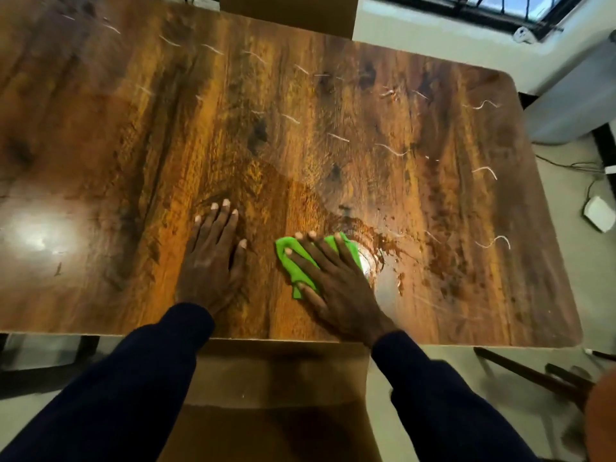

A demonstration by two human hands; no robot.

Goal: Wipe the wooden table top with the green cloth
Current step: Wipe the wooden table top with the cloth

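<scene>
The glossy brown wood-grain counter [300, 135] with rounded corners is seen from above, filling most of the view. The right hand [336, 281] is laid palm-down near the counter's near edge, pressed flat on a crumpled bright green cloth [298, 261]. Its fingers [305, 248] are spread apart and lie across the cloth rather than being curled round it; the thumb is placed over the cloth's near-left corner. The cloth is pinned between that hand and the wood, right of the counter's middle, with green showing at the left of the hand and between the fingers.

Just right of the cloth, a wet, smeared patch [376, 258] is lit by a bright glare, and dark streaks and specks are scattered further right. Thin pale squiggly marks [390, 150] are dotted in rows across the far and right parts of the counter.

The left hand [213, 258] is rested flat on bare wood just beside the cloth hand, not touching the cloth, its fingers [223, 215] straight and slightly fanned, nothing held. Both forearms are covered by dark navy sleeves [133, 378]. A brown cardboard box [280, 395] is seen below the counter's near edge, between the arms. A small white device [598, 213] with a cable is lying on the pale floor at the right.
</scene>
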